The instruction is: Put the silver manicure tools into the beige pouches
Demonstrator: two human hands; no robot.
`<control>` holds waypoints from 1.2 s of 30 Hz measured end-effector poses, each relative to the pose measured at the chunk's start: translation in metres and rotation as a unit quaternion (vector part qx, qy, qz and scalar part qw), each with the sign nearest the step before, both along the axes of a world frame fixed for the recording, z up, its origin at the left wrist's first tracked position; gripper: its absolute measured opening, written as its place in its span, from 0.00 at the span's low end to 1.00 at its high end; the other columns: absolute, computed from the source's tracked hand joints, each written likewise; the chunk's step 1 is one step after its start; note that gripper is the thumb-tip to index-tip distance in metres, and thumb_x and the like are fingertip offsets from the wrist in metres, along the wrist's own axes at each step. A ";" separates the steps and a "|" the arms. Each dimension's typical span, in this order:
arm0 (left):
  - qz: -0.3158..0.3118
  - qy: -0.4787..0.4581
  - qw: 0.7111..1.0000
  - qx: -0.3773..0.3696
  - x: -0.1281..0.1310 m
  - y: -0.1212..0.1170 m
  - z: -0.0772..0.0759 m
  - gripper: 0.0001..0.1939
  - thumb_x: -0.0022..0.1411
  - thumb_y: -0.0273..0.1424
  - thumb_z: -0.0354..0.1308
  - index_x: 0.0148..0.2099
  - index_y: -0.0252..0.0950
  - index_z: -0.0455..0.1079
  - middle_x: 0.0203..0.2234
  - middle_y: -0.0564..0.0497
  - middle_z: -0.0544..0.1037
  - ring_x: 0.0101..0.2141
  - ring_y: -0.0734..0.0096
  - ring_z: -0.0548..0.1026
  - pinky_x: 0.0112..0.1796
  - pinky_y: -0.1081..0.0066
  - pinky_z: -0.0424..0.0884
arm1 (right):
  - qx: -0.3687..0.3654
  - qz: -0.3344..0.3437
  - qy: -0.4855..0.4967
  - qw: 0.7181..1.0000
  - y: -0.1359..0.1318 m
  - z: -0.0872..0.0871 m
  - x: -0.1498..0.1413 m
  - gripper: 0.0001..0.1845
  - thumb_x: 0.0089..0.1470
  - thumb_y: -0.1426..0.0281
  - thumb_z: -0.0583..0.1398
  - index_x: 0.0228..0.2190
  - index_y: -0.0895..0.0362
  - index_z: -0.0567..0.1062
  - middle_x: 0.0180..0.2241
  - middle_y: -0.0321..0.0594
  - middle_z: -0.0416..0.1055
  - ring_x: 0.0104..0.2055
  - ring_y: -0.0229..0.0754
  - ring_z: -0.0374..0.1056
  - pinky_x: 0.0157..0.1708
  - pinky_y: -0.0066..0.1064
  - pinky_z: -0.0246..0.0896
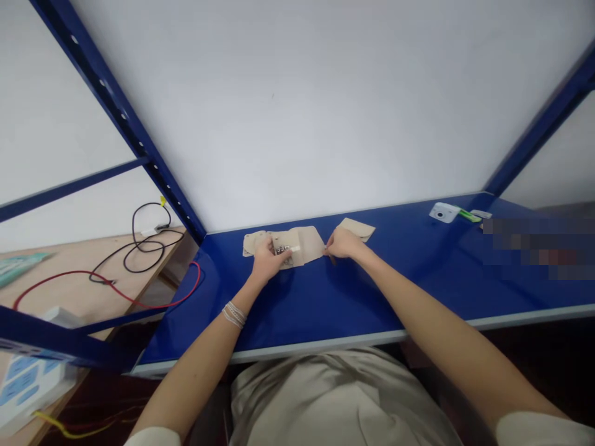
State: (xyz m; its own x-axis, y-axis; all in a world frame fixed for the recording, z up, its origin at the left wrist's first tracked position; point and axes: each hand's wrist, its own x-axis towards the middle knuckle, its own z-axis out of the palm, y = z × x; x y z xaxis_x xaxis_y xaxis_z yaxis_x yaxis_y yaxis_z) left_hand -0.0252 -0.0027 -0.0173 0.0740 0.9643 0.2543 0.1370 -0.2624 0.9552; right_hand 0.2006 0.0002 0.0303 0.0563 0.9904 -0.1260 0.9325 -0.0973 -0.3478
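Observation:
My left hand (268, 260) is closed on a small kraft paper envelope (312, 243) lying on the blue tabletop, its thumb across the front. Beside that thumb a patch of small dark and silvery shapes (281, 249) shows; I cannot tell whether they are printed or separate pieces. The envelope's flap points right, unfolded. At the flap's tip, the fingers of my right hand (343, 243) are pinched together on its edge. Behind that hand lies another kraft envelope (357, 228). More beige paper or card (251, 243) sticks out to the left of my left hand.
The blue tabletop (320, 310) ends at a white wall behind. A white camera-like device (444, 212) and a green item (469, 215) sit far right. Blue posts (125, 118) frame the left, beside a wooden table with black cable (149, 248), red cable (139, 303) and a power strip (32, 387).

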 end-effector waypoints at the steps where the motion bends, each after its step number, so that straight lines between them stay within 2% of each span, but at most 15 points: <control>1: -0.007 -0.012 1.000 -0.010 0.000 -0.001 0.001 0.24 0.44 0.30 0.69 0.44 0.34 0.69 0.38 0.46 0.79 0.40 0.60 0.77 0.46 0.57 0.72 | 0.014 0.001 -0.007 1.000 0.000 -0.001 -0.001 0.11 0.42 0.65 0.68 0.29 0.59 0.81 0.31 0.50 0.77 0.40 0.50 0.73 0.39 0.33 0.65; 4: -0.007 -0.050 0.998 -0.045 0.001 -0.004 0.007 0.24 0.43 0.29 0.69 0.44 0.33 0.68 0.40 0.46 0.78 0.41 0.60 0.77 0.47 0.58 0.72 | 0.047 -0.001 -0.023 0.999 0.002 -0.008 -0.002 0.13 0.45 0.62 0.66 0.28 0.60 0.80 0.29 0.53 0.76 0.41 0.53 0.72 0.41 0.37 0.65; 8: 0.013 -0.067 0.995 -0.070 0.002 -0.005 0.011 0.24 0.42 0.28 0.69 0.44 0.33 0.69 0.39 0.47 0.78 0.41 0.60 0.77 0.46 0.57 0.73 | 0.039 -0.005 -0.030 0.999 0.004 -0.015 -0.003 0.12 0.48 0.63 0.64 0.28 0.60 0.80 0.28 0.52 0.76 0.42 0.54 0.72 0.43 0.40 0.64; 13: 0.027 -0.061 0.996 -0.063 0.001 -0.005 0.010 0.23 0.42 0.27 0.68 0.43 0.33 0.69 0.38 0.47 0.79 0.40 0.60 0.77 0.46 0.57 0.73 | 0.017 0.013 0.019 1.000 -0.002 -0.012 -0.012 0.08 0.45 0.67 0.65 0.29 0.59 0.80 0.34 0.51 0.78 0.43 0.52 0.72 0.41 0.36 0.65; 19: 0.041 -0.064 0.995 -0.061 0.000 -0.004 0.010 0.23 0.43 0.27 0.68 0.44 0.32 0.69 0.38 0.46 0.78 0.40 0.60 0.78 0.45 0.58 0.74 | -0.010 0.048 0.057 0.997 -0.011 -0.005 -0.019 0.04 0.44 0.71 0.65 0.26 0.58 0.79 0.33 0.47 0.78 0.39 0.49 0.73 0.36 0.31 0.65; 22: 0.042 -0.066 0.995 -0.063 -0.001 -0.003 0.009 0.24 0.43 0.27 0.68 0.44 0.33 0.69 0.38 0.46 0.79 0.40 0.60 0.77 0.45 0.57 0.74 | -0.019 0.103 0.080 0.991 -0.012 -0.003 -0.013 0.04 0.42 0.73 0.66 0.26 0.58 0.79 0.32 0.46 0.78 0.37 0.47 0.74 0.32 0.28 0.64; 24: 0.031 -0.063 0.995 -0.070 -0.001 -0.002 0.007 0.24 0.43 0.27 0.68 0.45 0.33 0.69 0.39 0.45 0.79 0.41 0.59 0.77 0.46 0.57 0.73 | -0.049 0.186 0.117 0.974 -0.014 0.000 -0.010 0.07 0.41 0.74 0.66 0.28 0.58 0.80 0.30 0.42 0.79 0.35 0.44 0.74 0.30 0.26 0.64; 26: 0.010 -0.053 0.996 -0.071 -0.001 -0.003 0.007 0.24 0.43 0.28 0.69 0.45 0.33 0.69 0.40 0.45 0.79 0.42 0.58 0.77 0.47 0.56 0.73 | -0.073 0.279 0.196 0.937 -0.016 0.002 -0.009 0.11 0.42 0.73 0.66 0.32 0.58 0.80 0.29 0.39 0.78 0.33 0.42 0.74 0.32 0.26 0.65; 28: -0.026 -0.044 0.996 -0.074 0.001 -0.005 0.008 0.25 0.43 0.30 0.70 0.45 0.33 0.69 0.39 0.44 0.79 0.43 0.57 0.77 0.47 0.56 0.73 | -0.047 0.323 0.302 0.896 -0.018 0.002 -0.012 0.14 0.44 0.69 0.65 0.36 0.58 0.79 0.30 0.38 0.78 0.34 0.41 0.73 0.35 0.27 0.67; 29: -0.047 -0.043 0.995 -0.079 0.002 -0.007 0.009 0.26 0.43 0.30 0.71 0.45 0.33 0.69 0.39 0.44 0.79 0.42 0.56 0.77 0.46 0.56 0.73 | -0.013 0.313 0.354 0.881 -0.018 0.001 -0.014 0.15 0.44 0.68 0.65 0.36 0.59 0.79 0.31 0.39 0.78 0.34 0.41 0.73 0.36 0.28 0.67; 32: -0.107 -0.044 0.988 -0.105 0.004 -0.012 0.012 0.29 0.41 0.31 0.73 0.47 0.33 0.69 0.36 0.45 0.79 0.39 0.56 0.78 0.44 0.56 0.74 | 0.108 0.220 0.452 0.858 -0.017 -0.003 -0.022 0.15 0.43 0.66 0.66 0.35 0.61 0.77 0.30 0.41 0.77 0.32 0.40 0.73 0.37 0.31 0.69; 36: -0.155 -0.034 0.982 -0.104 0.006 -0.016 0.014 0.31 0.39 0.32 0.74 0.47 0.33 0.68 0.35 0.46 0.79 0.37 0.60 0.78 0.44 0.58 0.74 | 0.194 0.142 0.477 0.845 -0.011 -0.010 -0.025 0.14 0.44 0.65 0.66 0.32 0.59 0.73 0.29 0.41 0.76 0.29 0.40 0.73 0.36 0.33 0.70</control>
State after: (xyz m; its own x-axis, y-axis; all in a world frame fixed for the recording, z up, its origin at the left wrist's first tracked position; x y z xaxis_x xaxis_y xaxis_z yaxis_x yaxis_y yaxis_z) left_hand -0.0192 -0.0186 -0.0030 0.3625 0.9294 0.0689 0.0147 -0.0796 0.9967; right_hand 0.1758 -0.0103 0.0204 -0.1347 0.9240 0.3578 0.1754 0.3776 -0.9092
